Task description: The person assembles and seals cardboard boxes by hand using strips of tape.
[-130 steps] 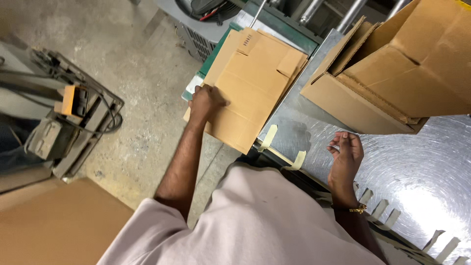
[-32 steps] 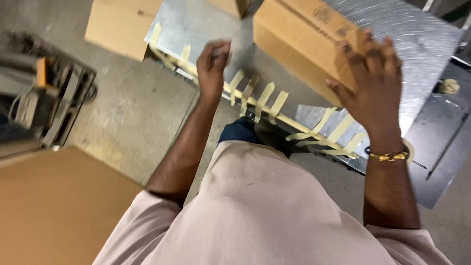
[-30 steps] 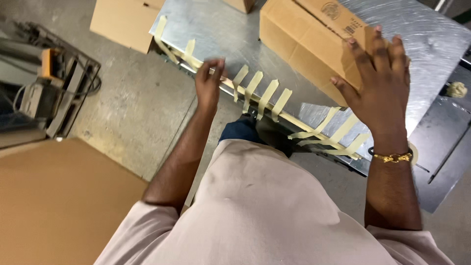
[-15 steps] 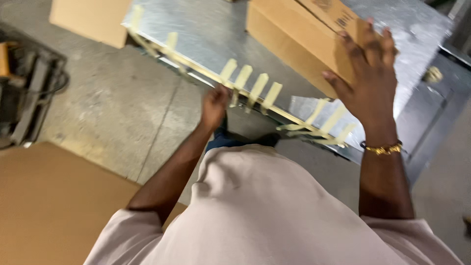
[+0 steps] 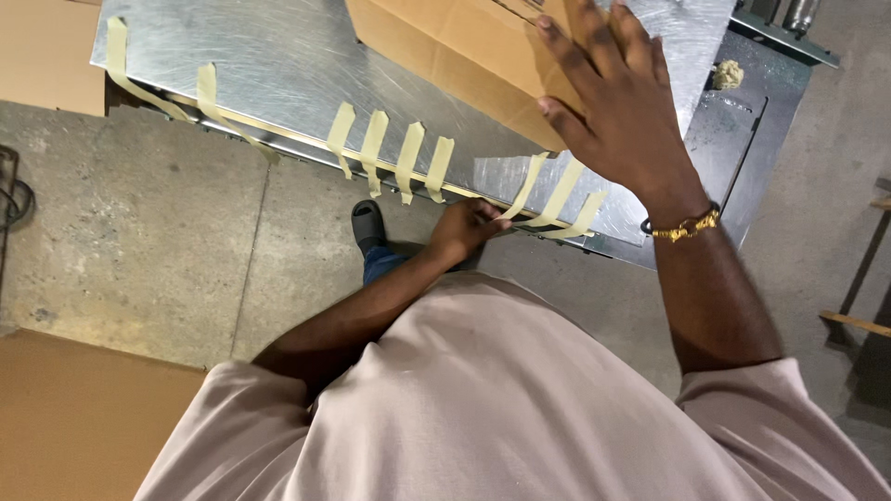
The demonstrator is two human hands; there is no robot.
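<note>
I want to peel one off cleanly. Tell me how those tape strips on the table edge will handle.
The tape strips look thin and light, likely floppy once lifted, since their ends droop over the metal table edge. Probably sticky, so apt to curl or cling to fingers. The left hand is nearest them.

Concrete floor (image 5: pixel 139 241) under me is stained and cracked. My black sandal (image 5: pixel 368 223) pokes out just under the edge of the metal surface (image 5: pixel 278 65). Flat brown cardboard (image 5: pixel 65 417) lies at lower left, and another sheet (image 5: pixel 46 46) sits top left beside the surface. A wooden bar (image 5: pixel 854 322) shows far right.
</note>
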